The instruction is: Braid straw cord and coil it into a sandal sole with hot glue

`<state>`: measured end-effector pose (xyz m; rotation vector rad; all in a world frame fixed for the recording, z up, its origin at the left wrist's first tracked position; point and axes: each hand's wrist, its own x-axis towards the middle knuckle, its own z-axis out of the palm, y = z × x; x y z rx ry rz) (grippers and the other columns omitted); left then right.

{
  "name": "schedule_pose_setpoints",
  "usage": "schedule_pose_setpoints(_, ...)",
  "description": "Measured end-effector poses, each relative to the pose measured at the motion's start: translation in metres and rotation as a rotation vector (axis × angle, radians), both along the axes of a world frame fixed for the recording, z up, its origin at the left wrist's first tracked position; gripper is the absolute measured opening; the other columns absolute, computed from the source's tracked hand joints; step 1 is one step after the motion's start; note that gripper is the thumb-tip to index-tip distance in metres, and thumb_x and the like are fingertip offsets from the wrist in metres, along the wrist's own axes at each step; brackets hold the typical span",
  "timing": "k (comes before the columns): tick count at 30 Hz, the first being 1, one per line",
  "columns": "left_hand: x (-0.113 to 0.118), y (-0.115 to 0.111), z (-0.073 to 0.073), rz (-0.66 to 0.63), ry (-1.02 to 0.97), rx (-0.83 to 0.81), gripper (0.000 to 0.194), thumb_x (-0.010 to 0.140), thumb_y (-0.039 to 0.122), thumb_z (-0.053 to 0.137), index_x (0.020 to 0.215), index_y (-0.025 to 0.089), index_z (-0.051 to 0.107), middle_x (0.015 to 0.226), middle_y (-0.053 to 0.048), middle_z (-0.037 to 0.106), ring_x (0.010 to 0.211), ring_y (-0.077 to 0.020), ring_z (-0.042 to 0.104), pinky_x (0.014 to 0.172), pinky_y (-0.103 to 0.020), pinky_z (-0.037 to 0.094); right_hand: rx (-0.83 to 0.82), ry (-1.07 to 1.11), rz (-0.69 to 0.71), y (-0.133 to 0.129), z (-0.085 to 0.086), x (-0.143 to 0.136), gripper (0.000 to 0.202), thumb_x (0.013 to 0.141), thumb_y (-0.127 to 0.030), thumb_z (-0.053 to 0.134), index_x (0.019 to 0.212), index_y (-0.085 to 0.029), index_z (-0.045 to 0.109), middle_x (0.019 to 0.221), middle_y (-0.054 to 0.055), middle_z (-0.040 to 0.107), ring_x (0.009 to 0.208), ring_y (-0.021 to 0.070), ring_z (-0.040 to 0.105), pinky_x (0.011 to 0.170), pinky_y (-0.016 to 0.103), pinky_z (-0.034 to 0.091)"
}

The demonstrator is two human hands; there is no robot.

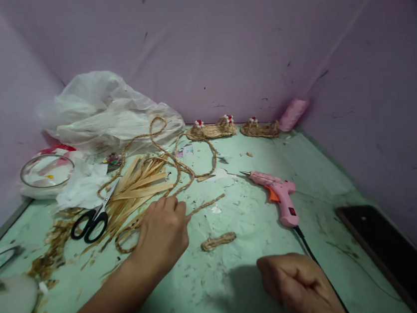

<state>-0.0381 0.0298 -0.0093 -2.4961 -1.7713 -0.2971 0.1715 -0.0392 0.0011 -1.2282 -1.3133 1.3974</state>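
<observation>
Two bare hands here, and the left hand (165, 227) has one braided cord (208, 204) pinched under narrowed fingers, a single free end poking out to the right over the green tabletop (194, 294). The right hand (298, 287) is curled into one fist, nearer the wearer; whether anything sits inside it, I cannot tell.

Between the two, just beyond the fist and off to its left: one short braided piece (218, 241), lying flat, touched by neither hand. Straight ahead of the right hand, one pink glue gun (282, 193) on its side, nozzle to the left, with one black cable (304, 241) trailing down past the knuckles. One dark phone (393, 261) to the right of that hand.

Over to the left hand's side, one pair of scissors (94, 219) with two black finger loops, and just beyond the fingers a fan of straw strips (136, 187), too many overlapping to count. Farther out, cord loops run up onto one plastic bag (113, 112).

Well beyond both hands, three red-and-white bead clusters top the woven pieces (213, 131) by the wall, and one pink roll (294, 114) leans at their right.
</observation>
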Motion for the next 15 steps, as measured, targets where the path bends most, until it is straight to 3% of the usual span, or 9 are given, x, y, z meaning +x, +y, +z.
schedule_pose_setpoints(2, 0.004, 0.002, -0.005, -0.019, 0.065, -0.027, 0.016, 0.082, 0.014, 0.05, 0.075, 0.014, 0.064, 0.078, -0.01, 0.062, 0.077, -0.0271, 0.058, 0.069, -0.042, 0.048, 0.01, 0.085, -0.097, 0.007, 0.0, 0.001, 0.059, 0.07, -0.058, 0.065, 0.056, -0.02, 0.022, 0.053, -0.007, 0.023, 0.048, 0.0079, 0.02, 0.044, 0.023, 0.019)
schedule_pose_setpoints(5, 0.003, 0.003, -0.01, -0.021, 0.01, 0.06, 0.019, 0.08, 0.008, 0.047, 0.077, 0.013, 0.064, 0.078, -0.01, 0.062, 0.078, -0.0263, 0.058, 0.069, -0.04, 0.048, 0.045, 0.171, -0.179, 0.017, -0.005, 0.003, 0.043, 0.063, -0.052, 0.073, 0.073, -0.024, 0.042, 0.074, -0.004, 0.048, 0.051, 0.0077, 0.036, 0.047, 0.021, 0.032)
schedule_pose_setpoints(7, 0.001, 0.0, -0.01, -0.022, -0.118, 0.177, 0.022, 0.079, 0.006, 0.046, 0.089, 0.012, 0.065, 0.086, -0.011, 0.064, 0.082, -0.0256, 0.058, 0.071, -0.039, 0.048, 0.032, 0.116, -0.196, 0.023, -0.009, 0.006, 0.039, 0.07, -0.054, 0.067, 0.092, -0.026, 0.051, 0.086, -0.001, 0.054, 0.058, 0.0099, 0.046, 0.052, 0.023, 0.04)
schedule_pose_setpoints(9, 0.001, -0.005, -0.008, -0.072, -0.278, 0.248, 0.024, 0.081, 0.008, 0.046, 0.097, 0.012, 0.063, 0.09, -0.011, 0.065, 0.084, -0.0233, 0.059, 0.074, -0.038, 0.049, 0.021, -0.03, -0.231, 0.027, -0.012, 0.009, 0.032, 0.079, -0.051, 0.057, 0.097, -0.025, 0.056, 0.08, 0.001, 0.056, 0.062, 0.0124, 0.05, 0.055, 0.024, 0.043)
schedule_pose_setpoints(12, 0.006, -0.018, -0.004, -0.176, -0.406, 0.053, 0.018, 0.081, 0.014, 0.05, 0.09, 0.016, 0.064, 0.084, -0.007, 0.065, 0.078, -0.0202, 0.06, 0.071, -0.035, 0.049, 0.103, -0.284, -0.251, 0.032, -0.019, 0.012, 0.022, 0.081, -0.041, 0.056, 0.09, -0.022, 0.062, 0.077, 0.002, 0.06, 0.063, 0.0144, 0.053, 0.056, 0.026, 0.045)
schedule_pose_setpoints(15, 0.012, -0.028, -0.003, -0.166, -0.338, -0.25, 0.017, 0.078, 0.018, 0.052, 0.087, 0.019, 0.066, 0.081, -0.006, 0.064, 0.077, -0.022, 0.06, 0.069, -0.037, 0.049, 0.29, -0.492, -0.151, 0.034, -0.028, 0.01, 0.019, 0.081, -0.028, 0.055, 0.097, -0.021, 0.064, 0.092, 0.006, 0.065, 0.068, 0.0156, 0.059, 0.062, 0.029, 0.049)
